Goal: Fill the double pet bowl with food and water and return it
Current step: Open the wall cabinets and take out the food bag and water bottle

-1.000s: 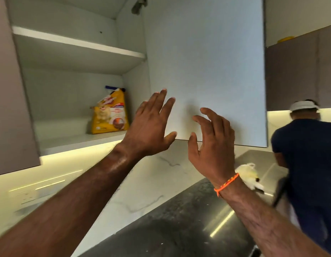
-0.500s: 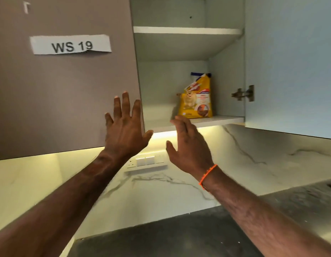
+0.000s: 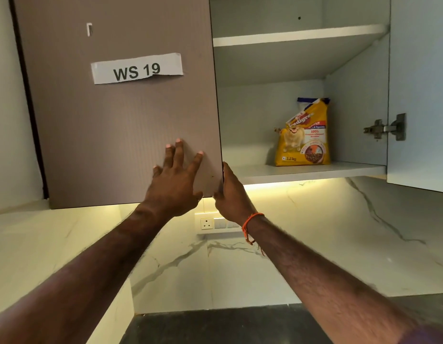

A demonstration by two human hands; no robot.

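Both hands are on the closed left cabinet door [image 3: 121,115], your left hand [image 3: 174,180] flat, your right hand [image 3: 230,194] gripping its edge, while the soft, fairly light Pedigree dog food bag [image 3: 305,135] stands far right on the lower shelf [image 3: 314,170]; grasp its crimped top.

Yellow pet-food bag [image 3: 305,135] upright on lower cupboard shelf [image 3: 309,171], right side.

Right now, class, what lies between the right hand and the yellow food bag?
In the head view, only bare white shelf lies between the right hand and the food bag.
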